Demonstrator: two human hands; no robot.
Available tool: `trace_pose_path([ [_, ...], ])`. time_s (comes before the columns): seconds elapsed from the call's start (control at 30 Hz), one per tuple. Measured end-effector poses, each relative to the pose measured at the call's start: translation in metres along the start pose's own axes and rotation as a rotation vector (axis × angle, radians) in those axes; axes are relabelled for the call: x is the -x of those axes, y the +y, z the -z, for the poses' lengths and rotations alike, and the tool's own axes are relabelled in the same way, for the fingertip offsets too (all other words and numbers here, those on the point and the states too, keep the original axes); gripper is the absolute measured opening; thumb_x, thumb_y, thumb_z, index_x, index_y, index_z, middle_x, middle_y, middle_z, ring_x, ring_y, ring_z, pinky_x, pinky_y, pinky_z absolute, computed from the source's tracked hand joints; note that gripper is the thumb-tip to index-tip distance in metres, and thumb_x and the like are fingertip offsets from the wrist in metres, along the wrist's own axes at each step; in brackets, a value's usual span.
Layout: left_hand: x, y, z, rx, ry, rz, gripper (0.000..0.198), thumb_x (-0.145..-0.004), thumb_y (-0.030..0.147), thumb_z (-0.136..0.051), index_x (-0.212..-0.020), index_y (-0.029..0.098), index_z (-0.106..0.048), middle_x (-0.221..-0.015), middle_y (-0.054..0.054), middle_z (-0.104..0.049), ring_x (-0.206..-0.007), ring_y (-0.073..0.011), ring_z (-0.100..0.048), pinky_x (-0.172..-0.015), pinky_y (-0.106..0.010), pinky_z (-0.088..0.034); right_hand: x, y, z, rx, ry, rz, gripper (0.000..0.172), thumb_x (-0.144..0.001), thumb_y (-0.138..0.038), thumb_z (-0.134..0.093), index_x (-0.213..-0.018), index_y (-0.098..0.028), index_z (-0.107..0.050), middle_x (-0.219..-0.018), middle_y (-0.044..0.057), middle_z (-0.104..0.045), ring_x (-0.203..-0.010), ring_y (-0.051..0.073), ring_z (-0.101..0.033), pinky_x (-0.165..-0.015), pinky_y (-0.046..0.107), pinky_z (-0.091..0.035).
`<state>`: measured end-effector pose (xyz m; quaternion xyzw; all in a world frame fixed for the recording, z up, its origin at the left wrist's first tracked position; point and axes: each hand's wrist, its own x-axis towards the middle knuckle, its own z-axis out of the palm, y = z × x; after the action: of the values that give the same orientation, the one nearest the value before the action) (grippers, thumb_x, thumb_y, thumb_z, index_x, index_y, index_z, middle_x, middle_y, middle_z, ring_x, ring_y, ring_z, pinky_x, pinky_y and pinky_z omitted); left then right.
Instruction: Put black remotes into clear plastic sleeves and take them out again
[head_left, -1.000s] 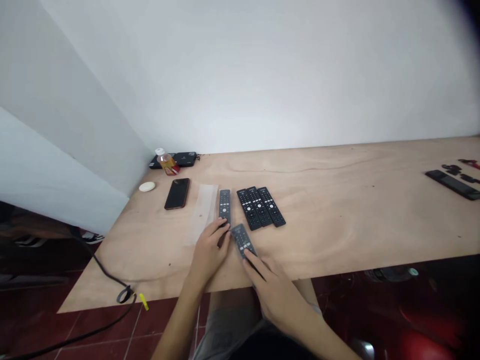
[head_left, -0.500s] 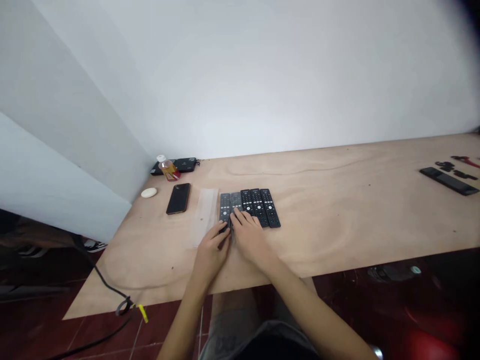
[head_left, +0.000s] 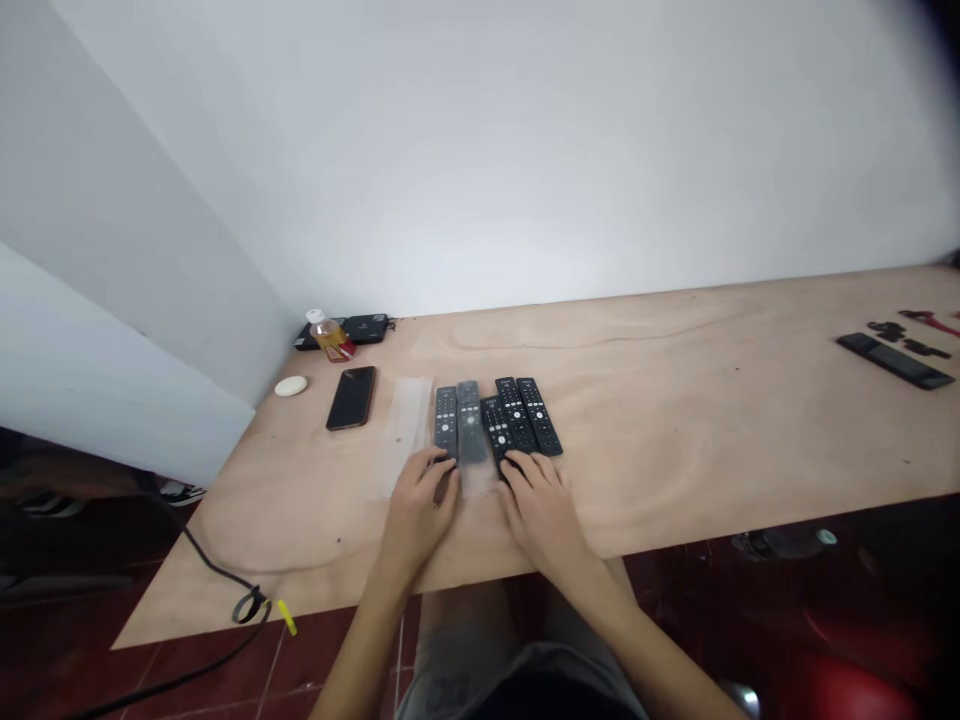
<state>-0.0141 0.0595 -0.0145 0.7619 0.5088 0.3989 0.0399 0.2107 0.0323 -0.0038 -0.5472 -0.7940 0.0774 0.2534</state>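
Several black remote controls lie side by side on the wooden table. The two on the left, an outer sleeved remote control [head_left: 445, 412] and an inner sleeved remote control [head_left: 470, 420], look hazy under clear plastic sleeves. My left hand [head_left: 418, 505] is closed at the near end of the outer one, fingers curled over it. My right hand [head_left: 544, 510] grips the near end of a bare remote control [head_left: 497, 428], which sits closer to me than its neighbours. Beyond it lie two more bare ones, a remote control [head_left: 516, 413] and the rightmost remote control [head_left: 540, 418].
Left of the remotes lie an empty-looking clear plastic sleeve [head_left: 403, 430], a phone [head_left: 352, 398] and a white round lid [head_left: 291, 386]. A bottle [head_left: 332, 338] stands before black boxes [head_left: 365, 328]. A black flat device [head_left: 894, 360] lies far right. A cable [head_left: 217, 570] hangs at the left edge.
My right hand has moved right, from the second sleeved remote to the middle bare one. That bare remote has slid towards me. My left hand stays near the leftmost remote.
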Motion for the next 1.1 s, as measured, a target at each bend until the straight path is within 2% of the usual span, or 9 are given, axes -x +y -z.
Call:
trace_pose_path([
  [0.07,0.000,0.002,0.001,0.003,-0.004,-0.012,0.016,-0.104,0.022,-0.063,-0.116,0.023,-0.074,-0.121,-0.012,-0.070,-0.116,-0.0285,-0.069,-0.103,-0.050,-0.060,0.029,0.006,0.011,-0.094,-0.012,-0.014,0.025,-0.112,-0.028,-0.053,-0.131,-0.021,-0.068,-0.142,0.017,-0.066,-0.126,0.036,-0.061,-0.104,0.056,-0.054],
  [0.17,0.000,0.004,0.004,0.004,-0.012,-0.043,0.018,-0.103,0.020,-0.064,-0.118,0.024,-0.073,-0.118,-0.011,-0.070,-0.112,-0.0280,-0.068,-0.101,-0.048,-0.060,0.068,0.028,0.031,-0.293,-0.037,-0.021,0.018,-0.108,-0.025,-0.057,-0.123,-0.025,-0.068,-0.143,0.015,-0.061,-0.132,0.033,-0.061,-0.109,0.052,-0.057],
  [0.23,0.001,0.005,0.005,0.003,-0.037,-0.071,0.023,-0.102,0.018,-0.066,-0.123,0.024,-0.072,-0.117,-0.010,-0.070,-0.111,-0.0277,-0.067,-0.101,-0.048,-0.059,0.084,0.050,0.046,-0.396,-0.084,-0.037,0.022,-0.107,-0.024,-0.057,-0.126,-0.027,-0.067,-0.147,0.014,-0.059,-0.139,0.032,-0.059,-0.113,0.052,-0.056],
  [0.3,0.002,0.007,0.007,0.008,-0.060,-0.104,0.030,-0.102,0.018,-0.067,-0.131,0.025,-0.069,-0.118,-0.010,-0.070,-0.111,-0.0277,-0.066,-0.101,-0.048,-0.059,0.091,0.074,0.060,-0.449,-0.079,-0.046,0.035,-0.105,-0.024,-0.060,-0.139,-0.029,-0.062,-0.150,0.013,-0.060,-0.144,0.033,-0.056,-0.120,0.057,-0.051],
  [0.4,0.003,0.010,0.009,0.041,-0.100,-0.147,0.040,-0.101,0.022,-0.072,-0.140,0.027,-0.065,-0.123,-0.010,-0.071,-0.117,-0.0288,-0.066,-0.106,-0.051,-0.057,0.083,0.098,0.073,-0.489,-0.088,-0.060,0.057,-0.102,-0.022,-0.063,-0.157,-0.033,-0.052,-0.151,0.011,-0.063,-0.146,0.034,-0.055,-0.125,0.062,-0.046],
  [0.53,0.006,0.015,0.013,0.102,-0.240,-0.190,0.053,-0.097,0.035,-0.081,-0.146,0.028,-0.063,-0.133,-0.011,-0.072,-0.127,-0.0326,-0.065,-0.110,-0.056,-0.056,0.057,0.098,0.068,-0.529,-0.130,-0.010,0.066,-0.099,-0.017,-0.065,-0.162,-0.031,-0.050,-0.146,0.011,-0.068,-0.142,0.032,-0.059,-0.124,0.061,-0.047],
  [0.73,0.013,0.010,0.022,0.178,-0.255,-0.147,0.038,-0.099,0.034,-0.079,-0.135,0.027,-0.071,-0.122,-0.011,-0.076,-0.117,-0.0298,-0.068,-0.101,-0.053,-0.061,0.034,0.083,0.047,-0.605,-0.138,0.058,0.062,-0.098,-0.020,-0.070,-0.158,-0.031,-0.057,-0.158,0.011,-0.063,-0.146,0.032,-0.059,-0.124,0.057,-0.048],
  [1.0,0.017,0.005,0.026,0.179,-0.224,-0.149,0.041,-0.097,0.031,-0.081,-0.137,0.029,-0.071,-0.122,-0.009,-0.076,-0.115,-0.0279,-0.068,-0.100,-0.049,-0.061,0.036,0.085,0.050,-0.605,-0.138,0.047,0.054,-0.100,-0.023,-0.073,-0.153,-0.030,-0.063,-0.153,0.010,-0.067,-0.144,0.032,-0.062,-0.123,0.057,-0.050],
  [1.1,0.016,0.013,0.023,0.175,-0.262,-0.116,0.043,-0.097,0.034,-0.081,-0.139,0.030,-0.071,-0.127,-0.010,-0.075,-0.118,-0.0293,-0.069,-0.101,-0.051,-0.061,0.034,0.080,0.049,-0.582,-0.111,0.030,0.042,-0.106,-0.026,-0.066,-0.147,-0.030,-0.069,-0.146,0.009,-0.073,-0.137,0.030,-0.067,-0.119,0.053,-0.055],
])
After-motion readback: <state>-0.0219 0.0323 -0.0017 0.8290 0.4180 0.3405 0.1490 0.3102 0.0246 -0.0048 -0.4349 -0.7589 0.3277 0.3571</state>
